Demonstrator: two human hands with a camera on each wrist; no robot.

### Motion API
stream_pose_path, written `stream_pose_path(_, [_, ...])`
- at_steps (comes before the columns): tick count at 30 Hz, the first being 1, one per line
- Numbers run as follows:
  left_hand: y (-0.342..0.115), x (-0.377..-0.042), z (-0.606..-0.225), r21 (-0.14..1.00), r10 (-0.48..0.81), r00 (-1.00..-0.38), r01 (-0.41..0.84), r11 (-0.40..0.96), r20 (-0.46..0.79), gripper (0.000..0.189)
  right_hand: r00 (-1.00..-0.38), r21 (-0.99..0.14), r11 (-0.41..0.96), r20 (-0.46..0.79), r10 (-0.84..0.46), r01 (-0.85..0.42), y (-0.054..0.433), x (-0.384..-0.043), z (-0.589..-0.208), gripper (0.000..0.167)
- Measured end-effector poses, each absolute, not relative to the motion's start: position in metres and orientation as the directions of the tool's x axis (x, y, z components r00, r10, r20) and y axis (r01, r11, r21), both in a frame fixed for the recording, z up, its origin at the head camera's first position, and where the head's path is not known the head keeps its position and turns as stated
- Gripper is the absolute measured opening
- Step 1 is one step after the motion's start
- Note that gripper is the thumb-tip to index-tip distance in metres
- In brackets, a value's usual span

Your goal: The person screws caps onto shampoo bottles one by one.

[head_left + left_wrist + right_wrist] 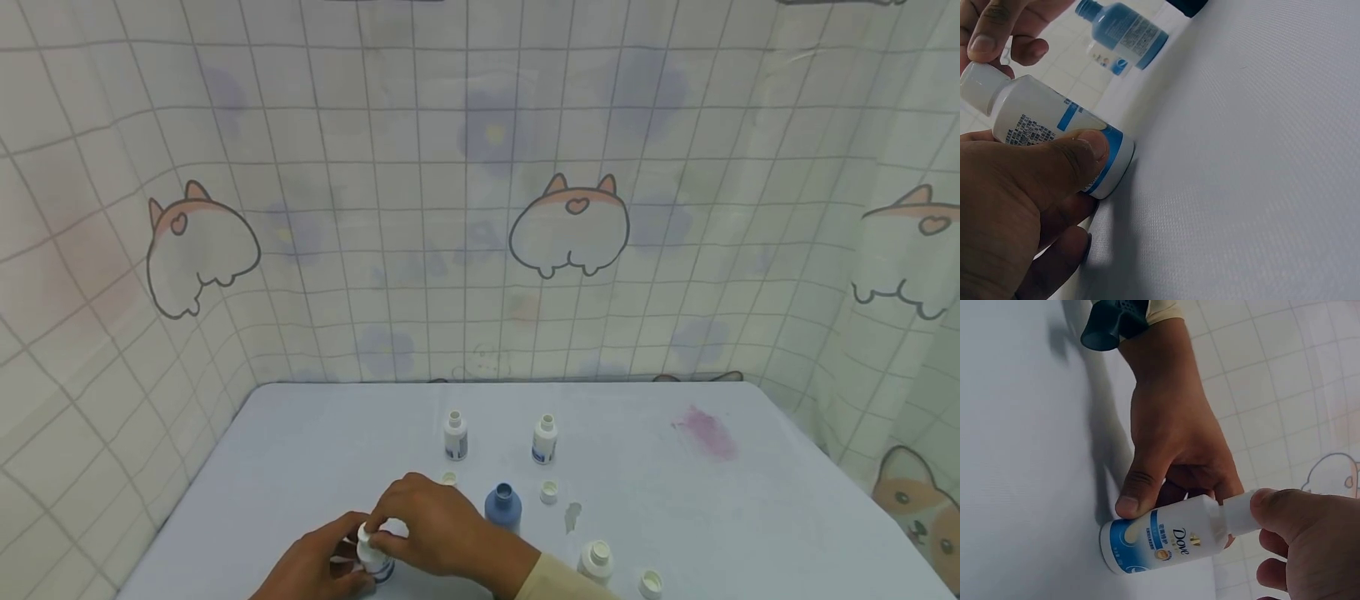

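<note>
In the head view a small white Dove bottle (379, 567) stands upright at the table's near left. My left hand (311, 560) grips its body, the thumb lying across the label in the left wrist view. At the top, my right hand (438, 527) pinches the white cap (1239, 514), which sits on the bottle's neck. The right wrist view shows the blue-and-white label of the bottle (1175, 536). A capless blue bottle (503, 508) stands just beyond my right forearm.
Two capless white bottles (455, 439) (545, 442) stand farther back. Another capless white bottle (596, 563) is at the near right. Loose white caps (549, 492) (651, 583) (449, 478) lie on the table. A pink stain (708, 433) marks the far right, and a grey patch (572, 517) the middle.
</note>
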State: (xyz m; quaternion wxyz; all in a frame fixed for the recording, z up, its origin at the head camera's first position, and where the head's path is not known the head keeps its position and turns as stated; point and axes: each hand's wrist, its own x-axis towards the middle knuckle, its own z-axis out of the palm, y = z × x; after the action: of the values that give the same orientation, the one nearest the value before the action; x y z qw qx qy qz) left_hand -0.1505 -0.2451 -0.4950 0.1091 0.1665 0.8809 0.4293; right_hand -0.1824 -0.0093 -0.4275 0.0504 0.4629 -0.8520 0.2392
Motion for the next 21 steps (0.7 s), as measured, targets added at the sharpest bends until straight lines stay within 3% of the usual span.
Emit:
stream_pose_path(5, [-0.2440, -0.1492, -0.4965, 0.789, 0.371, -0.927, 0.194, 0.583, -0.046, 0.070, -0.578, -0.407, 0.457, 0.251, -0.776, -0.791, -0.0077, -0.1820, -0.4287, 0.026])
stream_pose_path(14, [-0.2454, -0.1492, -0.4963, 0.795, 0.385, -0.922, 0.194, 0.575, -0.054, 0.066, -0.451, -0.305, 0.352, 0.371, -0.812, -0.885, -0.0050, -0.1824, -0.4288, 0.020])
stream_pose_path(21, [-0.2441, -0.1515, -0.4962, 0.785, 0.385, -0.922, 0.202, 0.586, -0.050, 0.062, -0.497, -0.270, 0.421, 0.374, -0.783, -0.866, -0.0081, -0.1828, -0.4283, 0.012])
